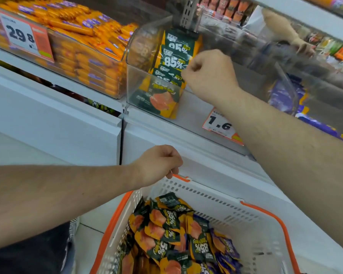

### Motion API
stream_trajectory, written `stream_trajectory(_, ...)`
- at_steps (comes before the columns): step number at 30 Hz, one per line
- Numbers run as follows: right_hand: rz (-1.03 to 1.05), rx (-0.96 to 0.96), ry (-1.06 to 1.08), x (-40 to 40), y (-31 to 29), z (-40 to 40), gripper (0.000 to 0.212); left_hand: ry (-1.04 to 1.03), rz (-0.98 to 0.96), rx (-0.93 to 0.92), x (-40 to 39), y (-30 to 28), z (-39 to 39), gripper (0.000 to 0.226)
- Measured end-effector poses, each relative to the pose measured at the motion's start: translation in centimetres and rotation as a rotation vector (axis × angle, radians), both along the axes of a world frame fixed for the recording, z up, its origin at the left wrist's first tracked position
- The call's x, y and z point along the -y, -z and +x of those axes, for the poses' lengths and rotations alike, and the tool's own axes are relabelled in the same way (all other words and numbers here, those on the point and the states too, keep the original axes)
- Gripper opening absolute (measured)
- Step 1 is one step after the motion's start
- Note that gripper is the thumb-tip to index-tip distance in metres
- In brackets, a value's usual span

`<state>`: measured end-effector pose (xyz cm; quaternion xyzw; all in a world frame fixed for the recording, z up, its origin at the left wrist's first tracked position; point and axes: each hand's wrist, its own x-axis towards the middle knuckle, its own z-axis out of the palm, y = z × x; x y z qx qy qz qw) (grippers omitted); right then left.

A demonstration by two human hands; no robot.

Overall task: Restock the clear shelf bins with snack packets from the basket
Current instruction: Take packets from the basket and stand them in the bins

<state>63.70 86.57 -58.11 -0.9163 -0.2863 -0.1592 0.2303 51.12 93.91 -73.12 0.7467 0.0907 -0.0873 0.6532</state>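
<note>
Your right hand (210, 74) is raised at the clear shelf bin (141, 76), its fingers curled in a loose fist right beside the upright row of dark green and orange snack packets (174, 60) marked 85% (whether the fingertips actually pinch a packet edge cannot be told, since the knuckles hide them). Those packets stand on edge against the left side of the bin, the front one tilted forward against the clear front wall. Your left hand (158, 165) hangs lower, over the near-left corner of the white basket (216, 196), fingers curled downward with nothing visible in them, its fingertips close to the orange handle (181, 177) at the rim. In the basket lies a loose heap of the same green and orange packets (166, 230), with a few purple packets (226, 248) toward the right side. To the left of your bin, a neighbouring clear bin (83, 62) is stacked full of orange wrapped bars, with a price tag (22, 36) reading 29.8 on its front. A second price tag (221, 125) lies at the shelf edge under your right forearm, partly covered. Purple packs (281, 93) sit in the bin to the right.
</note>
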Motion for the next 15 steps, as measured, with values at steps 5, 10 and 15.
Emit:
stream_trajectory(5,0.3,0.44,-0.348,5.5,3.8,-5.9,0.015,0.138,0.224,-0.043,1.2,0.9,-0.7,0.009)
stream_trajectory(10,0.028,-0.216,-0.104,14.2,15.4,-8.9,0.017,0.301,0.419,-0.117,2.4,2.0,-1.1,0.014)
stream_trajectory(15,-0.493,-0.802,0.042,19.9,24.1,-10.0,0.025,0.402,0.6,-0.115,3.5,3.0,-1.7,0.011)
